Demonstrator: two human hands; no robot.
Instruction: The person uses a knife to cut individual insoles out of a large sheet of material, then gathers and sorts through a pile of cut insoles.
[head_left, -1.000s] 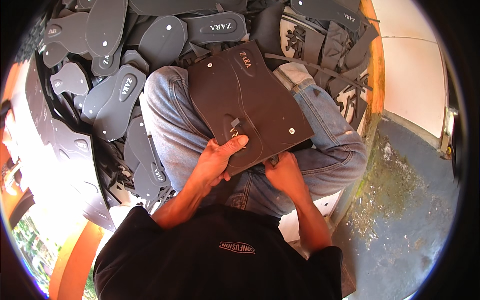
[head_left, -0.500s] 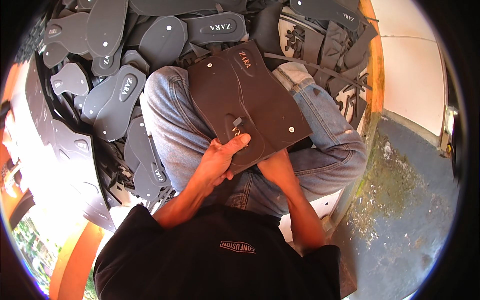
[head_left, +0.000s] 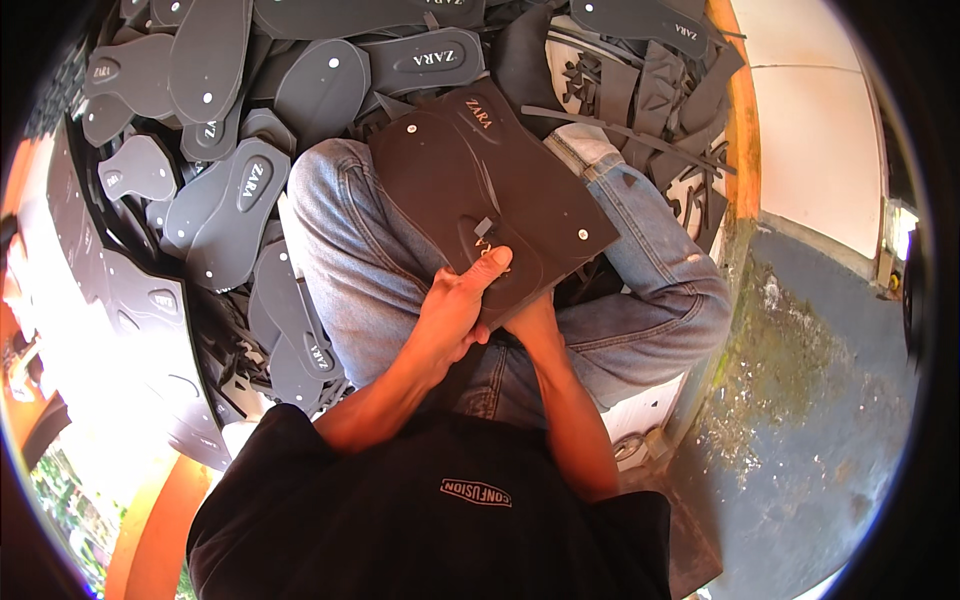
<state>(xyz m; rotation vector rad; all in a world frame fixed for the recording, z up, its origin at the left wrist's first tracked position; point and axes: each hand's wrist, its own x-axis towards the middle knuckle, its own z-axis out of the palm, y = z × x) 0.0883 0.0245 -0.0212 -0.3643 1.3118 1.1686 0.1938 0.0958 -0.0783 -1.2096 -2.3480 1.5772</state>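
Note:
A dark sheet of sole material [head_left: 545, 200], marked with two insole outlines, lies tilted over my crossed legs. My left hand [head_left: 462, 295] grips its near left edge, with the thumb on top and the fingers curled below. A small grey piece [head_left: 484, 227] shows on the surface just beyond that thumb. My right hand [head_left: 532, 318] reaches beneath the near edge of the sheet. Its fingers are hidden there, so I cannot see whether they hold anything.
Many cut dark insoles [head_left: 225, 215] lie heaped at the far left and ahead. Dark offcut strips [head_left: 655, 100] are piled at the far right. More marked sheets [head_left: 150, 320] stand in bright light at the left. A wooden edge [head_left: 742, 110] borders a grey floor [head_left: 830, 400].
The sheet has shifted slightly left and its near part has tilted. My left thumb has moved a little farther along it. My right hand and forearm have moved left, deeper below the edge.

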